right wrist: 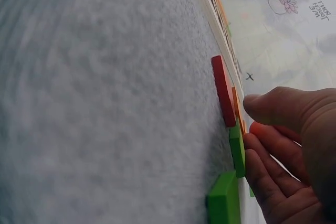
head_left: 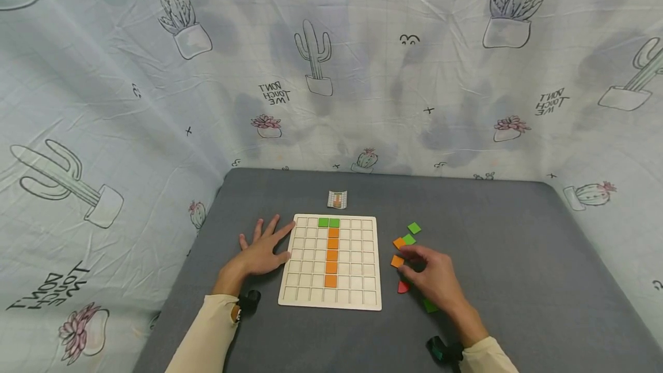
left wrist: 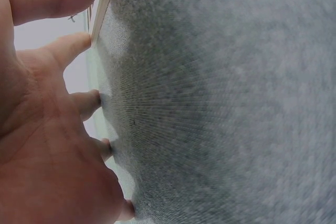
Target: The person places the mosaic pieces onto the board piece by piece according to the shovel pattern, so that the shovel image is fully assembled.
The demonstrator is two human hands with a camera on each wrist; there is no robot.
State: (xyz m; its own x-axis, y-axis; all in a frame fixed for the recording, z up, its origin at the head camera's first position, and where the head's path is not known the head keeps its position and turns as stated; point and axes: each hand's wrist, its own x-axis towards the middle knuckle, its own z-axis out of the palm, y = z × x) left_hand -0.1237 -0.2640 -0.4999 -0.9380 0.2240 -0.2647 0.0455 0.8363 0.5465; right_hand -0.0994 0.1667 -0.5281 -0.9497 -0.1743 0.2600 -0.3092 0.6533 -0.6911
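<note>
A wooden grid board (head_left: 305, 267) lies on the grey table. Down its middle runs a column of orange square tiles (head_left: 332, 255), topped by two green tiles (head_left: 328, 223) in the first row. My left hand (head_left: 261, 255) rests spread at the board's left side; its thumb and index fingertip touch the edge. Right of the board, my right hand (head_left: 432, 275) hovers with thumb and fingers apart around a loose orange tile (head_left: 397, 261). Close by are another orange tile (head_left: 398, 243), green tiles (head_left: 414, 228) and a red piece (right wrist: 223, 92). A green tile (right wrist: 224, 199) lies partly under the right hand.
Behind the board lies a small printed card (head_left: 337, 200) with a grid picture. A patterned cloth (head_left: 362, 62) hangs behind and at both sides of the grey table (head_left: 497, 258). Dark wrist devices (head_left: 251, 302) sit at both wrists.
</note>
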